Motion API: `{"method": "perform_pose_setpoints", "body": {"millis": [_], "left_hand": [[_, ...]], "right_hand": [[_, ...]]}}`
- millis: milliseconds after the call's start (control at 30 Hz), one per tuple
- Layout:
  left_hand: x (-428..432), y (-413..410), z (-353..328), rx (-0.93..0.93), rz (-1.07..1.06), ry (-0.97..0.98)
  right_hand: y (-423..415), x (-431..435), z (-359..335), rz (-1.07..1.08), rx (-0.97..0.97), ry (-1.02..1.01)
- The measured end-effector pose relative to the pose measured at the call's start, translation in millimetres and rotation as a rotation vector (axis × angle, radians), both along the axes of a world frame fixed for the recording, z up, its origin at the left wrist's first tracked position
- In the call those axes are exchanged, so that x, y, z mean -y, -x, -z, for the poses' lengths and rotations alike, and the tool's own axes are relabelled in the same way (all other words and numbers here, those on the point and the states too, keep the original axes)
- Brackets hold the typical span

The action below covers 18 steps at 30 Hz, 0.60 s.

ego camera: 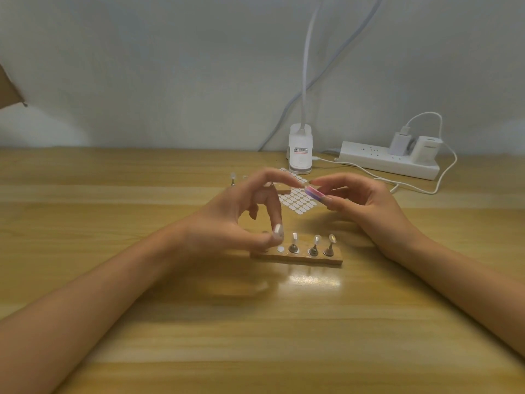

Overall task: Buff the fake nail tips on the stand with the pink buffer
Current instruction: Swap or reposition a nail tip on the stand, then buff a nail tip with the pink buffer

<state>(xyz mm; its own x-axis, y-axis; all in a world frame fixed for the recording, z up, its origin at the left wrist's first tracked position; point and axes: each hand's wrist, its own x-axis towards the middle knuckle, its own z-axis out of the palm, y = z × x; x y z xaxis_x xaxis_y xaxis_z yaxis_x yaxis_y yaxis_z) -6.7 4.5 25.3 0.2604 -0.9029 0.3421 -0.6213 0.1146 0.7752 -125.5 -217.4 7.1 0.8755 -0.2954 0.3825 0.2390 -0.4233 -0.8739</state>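
Observation:
A wooden stand (pixel 301 258) lies near the table's middle. Three metal pegs with pale nail tips (pixel 294 242) stand upright in its right part. Over the stand's left end my left hand (pixel 241 214) pinches a peg with a white nail tip (pixel 277 230) between thumb and a finger, lifted just off its round white seat (pixel 280 249). Behind the stand my right hand (pixel 360 200) grips the pink buffer (pixel 314 193) between thumb and fingers, its end pointing left and held in the air.
A sheet of white oval stickers (pixel 295 199) lies behind my hands. A second stand with pegs (pixel 233 179) sits further back, partly hidden. A white clip lamp base (pixel 300 150), a power strip (pixel 389 162) with chargers, and a cable (pixel 417 189) stand at the back right.

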Motion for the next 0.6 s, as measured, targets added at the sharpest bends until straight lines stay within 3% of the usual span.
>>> {"method": "perform_pose_setpoints", "body": {"millis": [167,400,600], "left_hand": [[11.3,-2.2,1.0,-0.272,-0.124,0.140],[27.7,-6.1,20.1,-0.202,-0.292,0.053],[30.7,-7.5,24.0,-0.107,-0.304,0.028]], "right_hand": [[-2.4,-2.0,-0.9,0.002,-0.001,-0.032],[-7.4,-3.9,-1.0,0.039,-0.014,0.071],[-7.3,-18.1,-2.6,-0.095,0.033,0.075]]}}
